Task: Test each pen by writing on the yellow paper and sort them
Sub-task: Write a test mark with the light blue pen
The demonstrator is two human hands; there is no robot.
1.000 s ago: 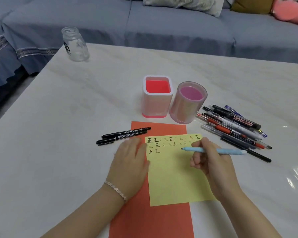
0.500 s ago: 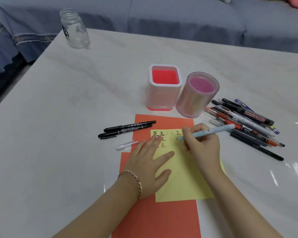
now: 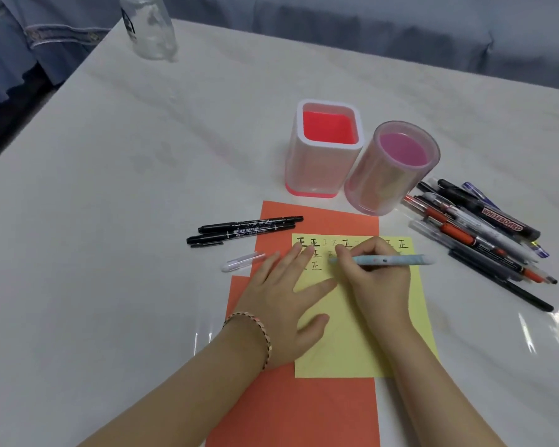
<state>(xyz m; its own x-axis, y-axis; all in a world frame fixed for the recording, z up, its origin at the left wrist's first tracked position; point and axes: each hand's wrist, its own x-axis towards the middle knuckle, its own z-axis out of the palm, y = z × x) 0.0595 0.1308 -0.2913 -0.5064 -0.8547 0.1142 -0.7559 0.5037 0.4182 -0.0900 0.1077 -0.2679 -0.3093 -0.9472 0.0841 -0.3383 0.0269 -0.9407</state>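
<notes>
Head view: yellow paper (image 3: pixel 352 343) on marble table (image 3: pixel 126 188); blue sofa (image 3: pixel 400 37) behind.

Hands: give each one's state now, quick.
Left hand: open, resting flat on the yellow paper.
Right hand: closed round the light blue pen.

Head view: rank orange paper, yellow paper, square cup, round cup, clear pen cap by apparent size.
1. orange paper, though partly covered
2. yellow paper
3. square cup and round cup: look alike, not ranked
4. clear pen cap
</notes>
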